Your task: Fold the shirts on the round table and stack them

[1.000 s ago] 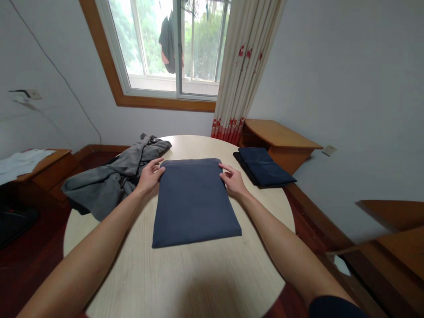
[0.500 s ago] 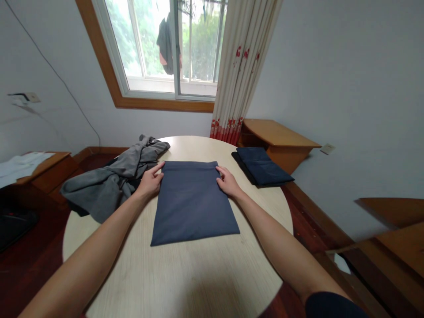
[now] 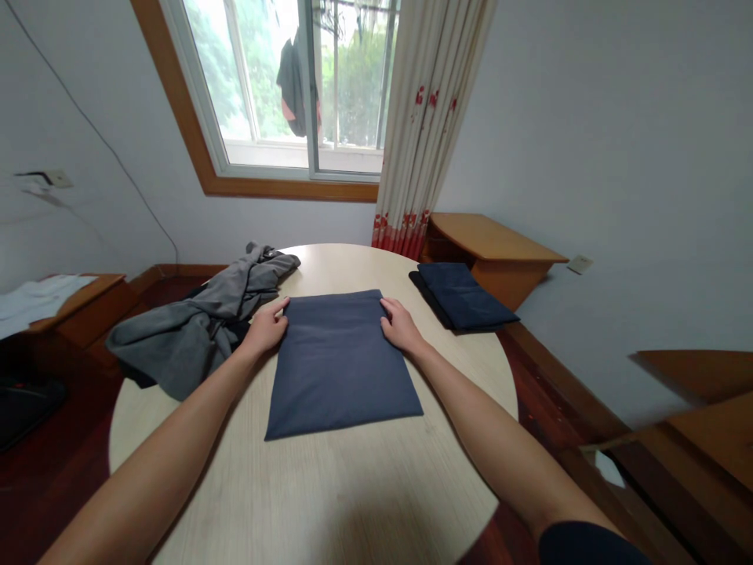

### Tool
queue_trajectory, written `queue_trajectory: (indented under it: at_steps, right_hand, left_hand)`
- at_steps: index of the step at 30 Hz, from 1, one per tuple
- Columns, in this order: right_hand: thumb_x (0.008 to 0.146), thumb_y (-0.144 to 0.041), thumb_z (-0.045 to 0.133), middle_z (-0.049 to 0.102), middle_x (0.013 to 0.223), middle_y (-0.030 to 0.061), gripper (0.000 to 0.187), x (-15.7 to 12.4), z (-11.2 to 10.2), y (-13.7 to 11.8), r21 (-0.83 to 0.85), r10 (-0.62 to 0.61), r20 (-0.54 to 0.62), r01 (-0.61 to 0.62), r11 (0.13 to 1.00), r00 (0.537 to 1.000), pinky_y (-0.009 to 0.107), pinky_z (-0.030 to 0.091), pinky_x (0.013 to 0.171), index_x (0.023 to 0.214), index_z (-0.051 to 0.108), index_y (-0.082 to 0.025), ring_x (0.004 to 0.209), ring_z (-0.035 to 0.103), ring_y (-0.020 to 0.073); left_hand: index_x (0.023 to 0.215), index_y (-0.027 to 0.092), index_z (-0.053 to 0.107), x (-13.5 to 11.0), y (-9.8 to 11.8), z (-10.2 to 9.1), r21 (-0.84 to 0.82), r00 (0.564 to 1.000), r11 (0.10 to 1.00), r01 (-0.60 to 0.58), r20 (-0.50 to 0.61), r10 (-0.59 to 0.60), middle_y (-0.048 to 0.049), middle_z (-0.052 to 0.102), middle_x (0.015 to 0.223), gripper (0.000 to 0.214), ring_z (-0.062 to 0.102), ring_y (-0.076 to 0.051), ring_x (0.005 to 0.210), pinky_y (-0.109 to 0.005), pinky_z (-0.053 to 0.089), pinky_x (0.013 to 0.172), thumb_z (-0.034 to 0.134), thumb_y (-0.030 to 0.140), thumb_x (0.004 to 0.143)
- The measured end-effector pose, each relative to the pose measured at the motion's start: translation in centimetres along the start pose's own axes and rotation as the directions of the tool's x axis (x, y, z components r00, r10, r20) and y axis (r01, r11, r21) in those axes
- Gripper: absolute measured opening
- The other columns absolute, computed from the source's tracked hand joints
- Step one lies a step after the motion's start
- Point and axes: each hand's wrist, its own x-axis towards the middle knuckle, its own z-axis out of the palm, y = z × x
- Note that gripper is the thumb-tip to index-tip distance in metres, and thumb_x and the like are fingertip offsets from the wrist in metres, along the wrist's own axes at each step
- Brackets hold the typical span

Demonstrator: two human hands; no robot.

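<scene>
— Now, where? Folded dark blue cloth rectangle (image 3: 340, 361) flat at the middle of the round pale wooden table (image 3: 329, 486).

— Gripped? Left hand (image 3: 266, 328) and right hand (image 3: 401, 326) pinching its two far corners. Fingers spread and merely resting a second ago, since curled onto the edge.

— Nearby? Crumpled grey garment (image 3: 194, 322) left; smaller folded navy stack (image 3: 464, 295) right.

— Looks like a hold taken, nothing lifted yet.

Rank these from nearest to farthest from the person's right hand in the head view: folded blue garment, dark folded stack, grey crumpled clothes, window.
1. Folded blue garment: touching the right hand, at its left.
2. Dark folded stack: to its right, at the table edge.
3. Grey crumpled clothes: across the table, left.
4. Window: on the far wall.
</scene>
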Motion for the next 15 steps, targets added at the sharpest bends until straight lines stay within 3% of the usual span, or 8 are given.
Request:
queue_trajectory:
  at_steps: [2, 5, 8, 11, 13, 15]
  right_hand:
    - [0.084, -0.011, 0.049, 0.053, 0.143, 0.0223, 0.058, -0.1, -0.5, -1.0, -0.1, 0.036, 0.039, -0.032, 0.994, 0.999, 0.044, 0.039, 0.116, 0.141, 0.055, -0.005, 0.134, 0.05, 0.028]
    - [0.086, -0.014, 0.051, 0.045, 0.152, 0.0227, 0.06, -0.5, -1.1, -3.4, -0.278, 0.064, 0.064, -0.044, 0.96, 0.996, 0.049, 0.036, 0.116, 0.145, 0.05, -0.005, 0.137, 0.046, 0.0319]
    - [0.093, -0.026, 0.052, 0.039, 0.158, 0.0164, 0.055, -1.1, -0.7, -6.4, -0.318, -0.071, 0.188, 0.129, 0.939, 0.98, 0.053, 0.025, 0.12, 0.147, 0.05, -0.013, 0.143, 0.038, 0.0316]
    - [0.1, -0.039, 0.045, 0.034, 0.163, 0.0099, 0.057, -1.6, 0.6, -8.2, -0.231, -0.176, 0.396, 0.283, 0.931, 0.901, 0.054, 0.013, 0.123, 0.153, 0.042, -0.019, 0.151, 0.027, 0.027]
    - [0.102, -0.045, 0.04, 0.03, 0.164, 0.0079, 0.06, -1.6, 1.1, -8.2, -0.219, -0.128, 0.473, 0.256, 0.941, 0.872, 0.056, 0.011, 0.123, 0.156, 0.036, -0.021, 0.153, 0.023, 0.0263]
    - [0.102, -0.051, 0.038, 0.027, 0.165, 0.0076, 0.064, -1.4, 1.1, -7.4, -0.252, -0.029, 0.486, 0.172, 0.952, 0.873, 0.056, 0.011, 0.123, 0.158, 0.033, -0.021, 0.154, 0.02, 0.0264]
  left_hand:
    - [0.132, 0.009, 0.066, -0.2, 0.5, -0.2, 0.275, 0.993, 0.954, -0.117, 0.026, 0.114, -0.0132, 0.073, 0.119, 0.055, 0.068, -0.026, 0.105, -0.035, 0.051, 0.098, 0.052, 0.019, 0.079]
    - [0.136, 0.01, 0.062, -1.5, 2.0, 0.4, 0.521, 0.954, 0.807, -0.277, 0.052, 0.294, -0.016, 0.051, 0.151, 0.051, 0.053, -0.031, 0.132, -0.042, 0.042, 0.11, 0.046, 0.021, 0.089]
    - [0.141, 0.018, 0.059, -3.7, 3.7, 2.5, 0.602, 0.891, 0.662, -0.446, 0.225, 0.395, -0.0095, 0.042, 0.159, 0.049, 0.044, -0.032, 0.14, -0.05, 0.036, 0.115, 0.04, 0.033, 0.098]
    - [0.147, 0.025, 0.053, -5.3, 4.4, 4.8, 0.56, 0.824, 0.61, -0.561, 0.453, 0.341, -0.0038, 0.036, 0.162, 0.051, 0.033, -0.031, 0.148, -0.057, 0.027, 0.119, 0.035, 0.042, 0.102]
    - [0.153, 0.027, 0.044, -5.4, 4.1, 5.5, 0.56, 0.817, 0.621, -0.549, 0.515, 0.258, -0.0035, 0.031, 0.164, 0.056, 0.025, -0.031, 0.152, -0.06, 0.021, 0.12, 0.033, 0.048, 0.102]
    - [0.157, 0.025, 0.037, -4.8, 3.6, 5.3, 0.587, 0.84, 0.639, -0.497, 0.511, 0.183, -0.0049, 0.026, 0.165, 0.063, 0.02, -0.031, 0.154, -0.059, 0.018, 0.121, 0.031, 0.053, 0.101]
